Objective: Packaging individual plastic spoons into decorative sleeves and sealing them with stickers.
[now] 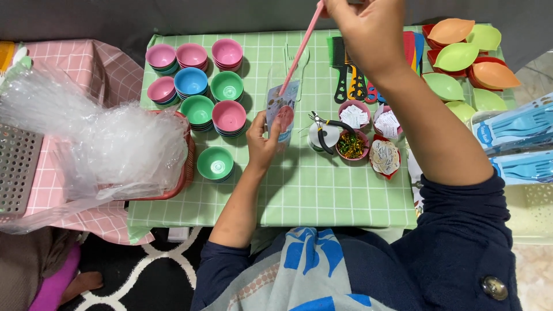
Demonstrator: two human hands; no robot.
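My left hand [262,141] grips a clear plastic packet [281,106] with a printed card inside, held upright over the green checked table [322,190]. My right hand [368,29] is raised near the top of the view, pinching a long pink stick-like piece [299,52] whose lower end goes into the packet's open top. Just right of the packet lie black-handled pliers [325,129] and small bowls with paper slips [354,115] and green bits [351,145].
Stacks of small pink, blue and green bowls [199,80] fill the table's left. A red basket heaped with clear plastic bags [115,144] sits further left. Combs [345,75], leaf-shaped dishes [461,57] and packets of blue forks [518,144] lie right.
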